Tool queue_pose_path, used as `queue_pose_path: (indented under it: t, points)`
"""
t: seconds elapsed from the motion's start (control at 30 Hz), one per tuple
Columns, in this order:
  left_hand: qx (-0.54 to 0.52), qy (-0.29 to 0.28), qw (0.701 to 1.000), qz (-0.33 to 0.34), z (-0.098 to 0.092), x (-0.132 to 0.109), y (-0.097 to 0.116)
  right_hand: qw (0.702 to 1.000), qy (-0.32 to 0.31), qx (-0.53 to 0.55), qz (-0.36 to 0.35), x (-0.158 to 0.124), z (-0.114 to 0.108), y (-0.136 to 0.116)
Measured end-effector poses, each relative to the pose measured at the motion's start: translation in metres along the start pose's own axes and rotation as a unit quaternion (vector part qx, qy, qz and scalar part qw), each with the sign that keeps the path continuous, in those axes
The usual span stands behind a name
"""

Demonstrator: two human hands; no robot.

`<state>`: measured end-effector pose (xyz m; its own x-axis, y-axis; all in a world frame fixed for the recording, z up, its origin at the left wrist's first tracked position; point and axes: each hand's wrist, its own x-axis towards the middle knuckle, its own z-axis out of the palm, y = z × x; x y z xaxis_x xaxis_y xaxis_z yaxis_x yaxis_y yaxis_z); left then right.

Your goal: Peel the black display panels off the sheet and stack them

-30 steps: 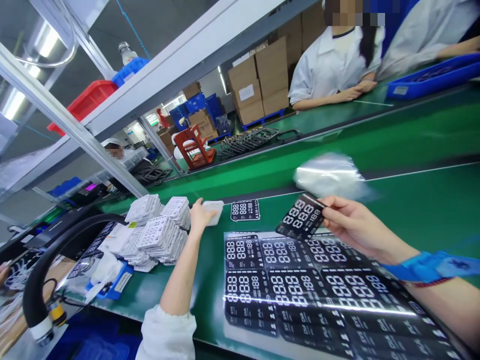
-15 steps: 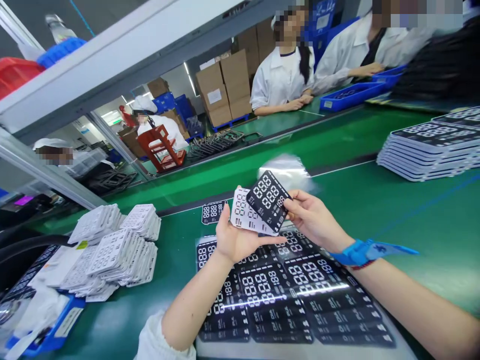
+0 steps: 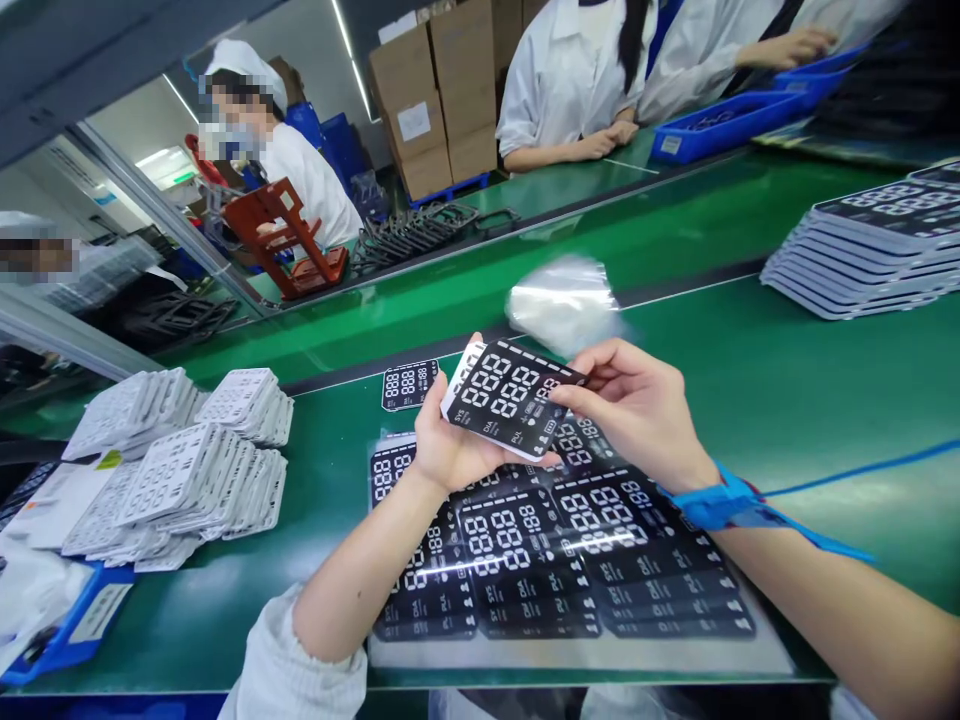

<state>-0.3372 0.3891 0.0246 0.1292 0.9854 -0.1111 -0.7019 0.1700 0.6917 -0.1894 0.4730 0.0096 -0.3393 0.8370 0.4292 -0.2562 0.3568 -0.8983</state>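
Green bench (image 3: 195,630): left hand (image 3: 450,450) cupped around 1 white panel (image 3: 466,366), right hand (image 3: 630,400) tight on 1 black card (image 3: 504,395)

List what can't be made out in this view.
Head view throughout:
White plate: mostly hidden by the black film.
Printed sheet: top partly covered by the left hand and film.
Panel stack: cut off by the right edge.
White label, lower left: print too small.

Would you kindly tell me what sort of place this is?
Most likely a factory assembly line: people in white coats are seen across a long green worktop, white plates lie in stacks on it, and cardboard boxes are piled in the background.
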Motion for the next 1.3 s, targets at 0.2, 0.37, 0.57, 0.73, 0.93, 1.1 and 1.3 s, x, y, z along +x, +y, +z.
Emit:
queue_pose_path:
  t: [0.2, 0.37, 0.57, 0.73, 0.93, 1.1, 1.3]
  points:
    - [0.005, -0.007, 1.0, 0.013, 0.001, 0.0, -0.001, 1.0, 0.005, -0.019, -0.014, -0.001, 0.0, -0.002]
    - [0.006, 0.011, 1.0, 0.016, 0.003, 0.0, 0.0, 0.999, 0.009, -0.035, 0.0, -0.002, 0.001, -0.002]
    - [-0.01, 0.013, 1.0, 0.012, 0.001, 0.0, -0.001, 1.0, 0.003, -0.026, 0.007, -0.003, 0.0, 0.0]
    - [-0.021, 0.004, 1.0, 0.004, 0.001, 0.0, -0.002, 1.0, -0.003, -0.023, -0.015, -0.004, 0.0, 0.001]
    - [-0.029, 0.009, 1.0, 0.0, 0.001, 0.0, -0.002, 1.0, -0.012, -0.025, -0.009, -0.004, -0.002, 0.004]
    - [-0.028, 0.006, 1.0, -0.001, 0.0, 0.0, -0.002, 0.996, -0.03, -0.077, -0.036, -0.006, -0.005, 0.007]
    - [0.006, -0.021, 1.0, 0.001, -0.002, -0.001, -0.005, 0.916, -0.071, -0.339, -0.204, -0.003, -0.009, 0.01]
